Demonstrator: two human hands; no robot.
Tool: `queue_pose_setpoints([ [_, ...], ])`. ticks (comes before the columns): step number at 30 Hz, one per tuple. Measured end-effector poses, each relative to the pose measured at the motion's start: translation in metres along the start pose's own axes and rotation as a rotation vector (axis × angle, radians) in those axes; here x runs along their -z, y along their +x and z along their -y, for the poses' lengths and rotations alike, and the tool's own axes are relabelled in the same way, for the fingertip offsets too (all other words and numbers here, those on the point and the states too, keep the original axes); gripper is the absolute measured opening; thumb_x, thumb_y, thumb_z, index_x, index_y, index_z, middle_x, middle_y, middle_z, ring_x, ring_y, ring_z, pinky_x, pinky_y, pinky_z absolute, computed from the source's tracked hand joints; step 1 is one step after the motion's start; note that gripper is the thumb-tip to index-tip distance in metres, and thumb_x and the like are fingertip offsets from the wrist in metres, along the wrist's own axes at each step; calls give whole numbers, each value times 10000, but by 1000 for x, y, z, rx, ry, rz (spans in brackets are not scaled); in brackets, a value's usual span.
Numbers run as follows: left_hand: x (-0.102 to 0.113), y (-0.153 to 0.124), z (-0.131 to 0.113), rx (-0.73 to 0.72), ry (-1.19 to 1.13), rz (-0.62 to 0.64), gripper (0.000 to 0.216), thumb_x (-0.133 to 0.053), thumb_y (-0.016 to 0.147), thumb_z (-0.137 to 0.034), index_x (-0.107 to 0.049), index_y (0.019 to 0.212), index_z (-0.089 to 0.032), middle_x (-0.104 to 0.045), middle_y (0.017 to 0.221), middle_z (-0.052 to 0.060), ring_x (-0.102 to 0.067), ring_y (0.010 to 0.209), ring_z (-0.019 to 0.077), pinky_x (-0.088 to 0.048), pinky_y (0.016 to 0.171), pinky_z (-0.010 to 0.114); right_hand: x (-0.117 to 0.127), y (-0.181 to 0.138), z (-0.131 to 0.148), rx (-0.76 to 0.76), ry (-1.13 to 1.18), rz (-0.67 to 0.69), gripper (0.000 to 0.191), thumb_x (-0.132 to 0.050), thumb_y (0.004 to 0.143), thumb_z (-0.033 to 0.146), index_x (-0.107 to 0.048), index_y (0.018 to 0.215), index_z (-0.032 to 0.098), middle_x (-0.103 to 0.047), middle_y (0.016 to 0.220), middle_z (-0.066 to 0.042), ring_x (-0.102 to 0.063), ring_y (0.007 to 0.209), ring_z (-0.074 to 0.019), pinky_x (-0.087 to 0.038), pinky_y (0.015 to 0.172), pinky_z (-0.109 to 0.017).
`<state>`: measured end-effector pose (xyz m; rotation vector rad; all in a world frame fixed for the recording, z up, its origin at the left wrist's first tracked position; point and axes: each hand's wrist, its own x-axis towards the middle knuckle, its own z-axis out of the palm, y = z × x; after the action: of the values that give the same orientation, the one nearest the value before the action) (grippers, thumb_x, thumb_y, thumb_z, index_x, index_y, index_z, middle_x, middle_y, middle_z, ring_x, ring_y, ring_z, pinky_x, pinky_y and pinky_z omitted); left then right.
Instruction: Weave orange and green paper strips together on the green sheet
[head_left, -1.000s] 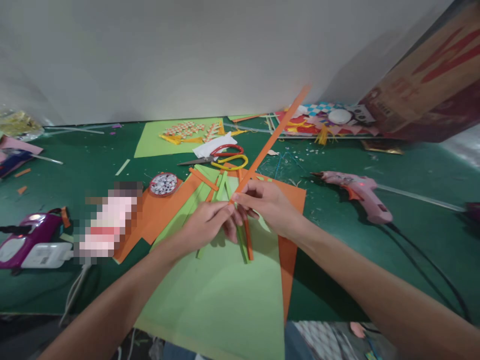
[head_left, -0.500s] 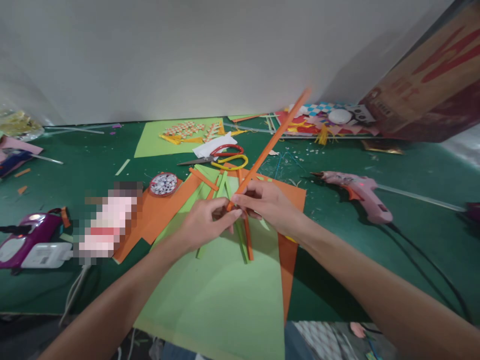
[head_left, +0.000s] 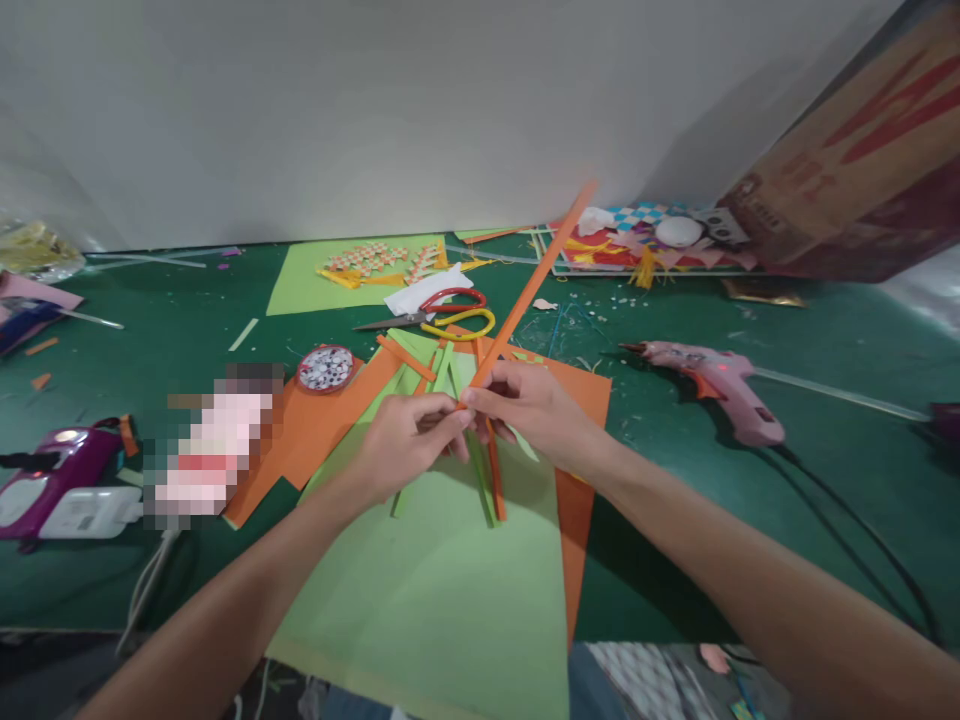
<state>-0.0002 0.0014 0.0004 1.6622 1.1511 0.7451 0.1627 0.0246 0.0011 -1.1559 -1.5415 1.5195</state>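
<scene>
Between the thumbs and fingers of my left hand (head_left: 411,440) and my right hand (head_left: 529,405), both closed, is the lower end of a long orange paper strip (head_left: 525,298). Its free end slants up to the right and is blurred at the tip. Below my hands lie a light green sheet (head_left: 442,590) and, partly beneath it, an orange sheet (head_left: 576,560). Several green and orange strips lie on the green sheet, among them an orange strip (head_left: 496,485) and a green strip (head_left: 484,480). My fingers hide the held end of the long strip.
Scissors (head_left: 431,318) with red and yellow handles lie just beyond the strips. A pink glue gun (head_left: 720,375) with its cord is at the right. A round pin box (head_left: 325,369), a pixelated object (head_left: 221,440) and a purple device (head_left: 67,465) are at the left. A paper bag (head_left: 855,170) stands back right.
The upper end of the orange strip has swung slightly left. My left hand has shifted a little left and its thumb has drawn back; my right hand stays nearly in place.
</scene>
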Motion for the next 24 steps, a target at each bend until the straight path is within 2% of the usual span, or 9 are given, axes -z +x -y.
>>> queue_pose_setpoints([
  [10,2,1,-5,59,-55,19,325,-471,866,-291,-615,607,-158,-686,643,42,-578,640,128,-462,667,239,0,0,0,69,-61,-78,386,-686,685,504,-490,591,185,-535,486,24,-459,418,-84,-338,428,-238],
  [15,2,1,-5,50,-34,27,302,-441,872,-285,-598,644,-166,-672,611,30,-573,620,131,-456,647,245,0,0,1,65,-53,-68,398,-685,677,517,-481,583,189,-535,484,26,-457,419,-85,-333,429,-241],
  [20,4,0,-2,5,123,30,291,-421,887,-295,-567,667,-172,-677,615,21,-563,575,120,-425,587,236,1,-1,2,61,-41,-66,357,-675,703,455,-475,577,188,-523,487,27,-460,434,-85,-327,442,-240],
  [24,6,1,-1,-18,244,29,283,-397,897,-267,-528,664,-176,-643,562,-3,-551,516,104,-397,545,221,5,-2,7,6,-68,-26,255,-647,735,390,-544,658,170,-556,551,13,-484,484,-93,-327,453,-233],
])
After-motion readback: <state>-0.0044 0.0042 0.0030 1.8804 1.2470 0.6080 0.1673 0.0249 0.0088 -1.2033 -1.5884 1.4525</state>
